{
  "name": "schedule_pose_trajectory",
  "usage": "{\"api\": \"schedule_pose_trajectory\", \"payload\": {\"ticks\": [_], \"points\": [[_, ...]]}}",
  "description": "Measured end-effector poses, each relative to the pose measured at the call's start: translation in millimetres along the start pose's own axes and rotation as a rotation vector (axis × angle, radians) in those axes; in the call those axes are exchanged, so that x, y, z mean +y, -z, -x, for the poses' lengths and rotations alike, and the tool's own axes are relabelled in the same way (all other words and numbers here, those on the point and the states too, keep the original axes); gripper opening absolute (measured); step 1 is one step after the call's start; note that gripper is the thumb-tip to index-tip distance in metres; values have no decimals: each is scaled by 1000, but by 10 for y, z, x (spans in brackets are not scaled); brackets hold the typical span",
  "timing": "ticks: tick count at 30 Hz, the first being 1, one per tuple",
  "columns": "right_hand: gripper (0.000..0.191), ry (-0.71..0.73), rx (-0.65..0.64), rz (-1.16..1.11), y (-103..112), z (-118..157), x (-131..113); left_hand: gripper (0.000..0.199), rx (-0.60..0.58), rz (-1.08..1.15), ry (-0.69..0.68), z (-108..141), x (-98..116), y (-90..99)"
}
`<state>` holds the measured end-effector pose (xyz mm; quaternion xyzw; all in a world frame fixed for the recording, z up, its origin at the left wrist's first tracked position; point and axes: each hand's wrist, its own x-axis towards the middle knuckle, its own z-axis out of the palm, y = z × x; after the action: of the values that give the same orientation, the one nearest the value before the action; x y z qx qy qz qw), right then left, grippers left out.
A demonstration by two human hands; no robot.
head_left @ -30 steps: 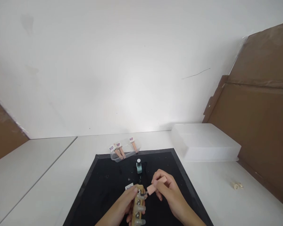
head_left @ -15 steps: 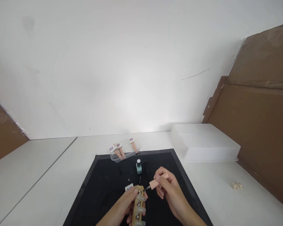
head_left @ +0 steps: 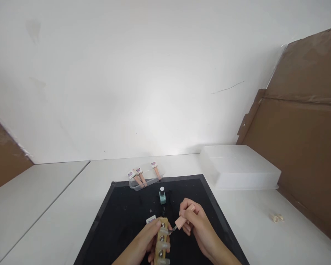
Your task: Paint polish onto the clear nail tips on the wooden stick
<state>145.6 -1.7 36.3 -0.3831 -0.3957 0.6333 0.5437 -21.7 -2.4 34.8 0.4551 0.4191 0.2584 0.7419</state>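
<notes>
A wooden strip [head_left: 157,247] with metal studs and several translucent nail tips is held upright in my left hand [head_left: 147,237], its fingers wrapped round it. My right hand [head_left: 195,222] pinches a pink-capped brush [head_left: 181,221], whose dark bristle end is at the topmost nail tip [head_left: 166,231]. Just behind my left hand lies a white-labelled item [head_left: 151,219], partly hidden by it. A small teal bottle [head_left: 162,197] with a white-topped dark cap stands on the black mat beyond both hands.
The black mat [head_left: 121,209] lies on a white table. At its far edge a clear tray [head_left: 139,187] holds several pink, white-labelled pieces. A translucent box [head_left: 242,169] sits at the right, with small cream rings [head_left: 275,218] nearer. Cardboard [head_left: 300,147] borders the right side.
The brush in my right hand has moved down and slightly right, from the strip's top end to the topmost nail tip, and tilts more steeply. My left hand holds nearly still.
</notes>
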Motion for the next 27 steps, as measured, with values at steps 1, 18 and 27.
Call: {"api": "schedule_pose_trajectory", "payload": {"ticks": [1,18,27], "points": [[14,4,3,-7,2,0,-5,56,-4,3,0,3,2,0],[17,205,-96,193,-20,76,-92,54,29,13,-3,-31,-17,-31],[16,263,1,146,28,40,-20,54,47,28,18,-34,-27,-6]]}}
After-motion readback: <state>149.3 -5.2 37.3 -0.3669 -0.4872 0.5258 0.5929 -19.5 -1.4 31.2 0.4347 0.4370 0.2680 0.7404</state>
